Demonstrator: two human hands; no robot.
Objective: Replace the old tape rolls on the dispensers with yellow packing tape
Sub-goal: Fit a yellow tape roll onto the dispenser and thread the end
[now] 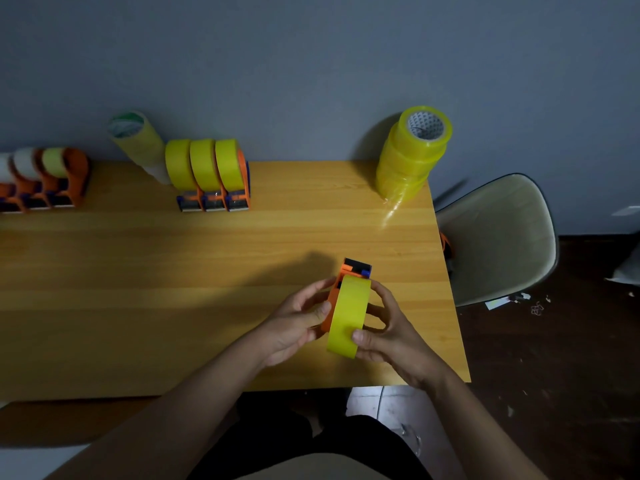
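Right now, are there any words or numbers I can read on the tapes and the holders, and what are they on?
None can be read.
Stack of yellow tape rolls by the wall: the top roll's core shows a printed pattern, too small and blurred to read.
Tilted roll stack at the back left: green marking inside the core, too blurred to read.
Yellow tape roll in the hands, and its dispenser: no writing shows.

wooden table [138,271] carries dispensers [213,176] and tape stack [412,154].
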